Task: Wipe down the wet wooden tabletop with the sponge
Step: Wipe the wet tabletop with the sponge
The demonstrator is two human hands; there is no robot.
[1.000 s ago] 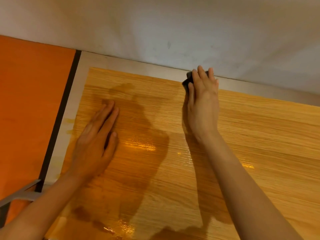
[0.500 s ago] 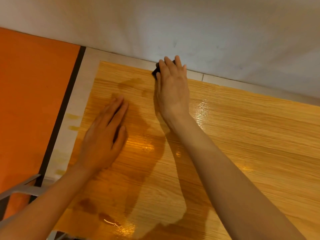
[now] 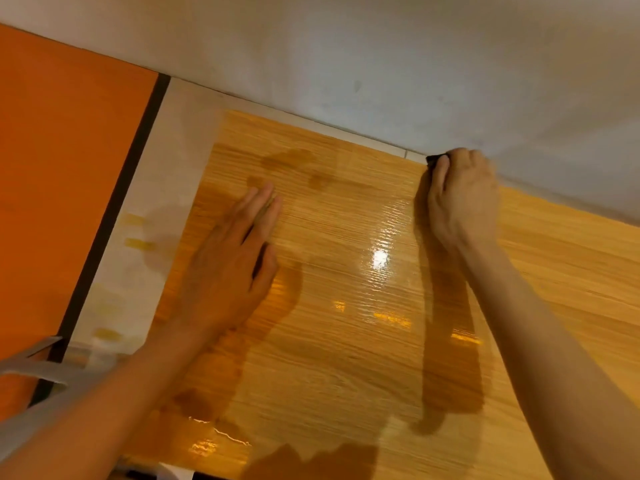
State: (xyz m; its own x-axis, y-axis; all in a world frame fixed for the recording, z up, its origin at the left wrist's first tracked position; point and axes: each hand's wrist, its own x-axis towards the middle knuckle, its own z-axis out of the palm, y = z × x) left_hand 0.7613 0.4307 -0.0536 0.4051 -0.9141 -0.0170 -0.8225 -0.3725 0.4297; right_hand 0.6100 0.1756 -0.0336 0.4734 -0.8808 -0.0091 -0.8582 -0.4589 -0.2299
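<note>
The wooden tabletop fills most of the view, glossy with wet streaks and light glare. My right hand is at the table's far edge against the wall, its fingers curled over a dark sponge; only a small corner of the sponge shows past my fingers. My left hand lies flat on the tabletop near its left side, fingers straight and together, holding nothing.
A pale wall runs along the far edge of the table. A light border strip with a few wet marks frames the left side. Beyond it lies an orange floor. A grey chair part sits lower left.
My right hand has slid the sponge rightward along the far edge by the wall, after going left half a second earlier. My left hand has stayed flat in place.
</note>
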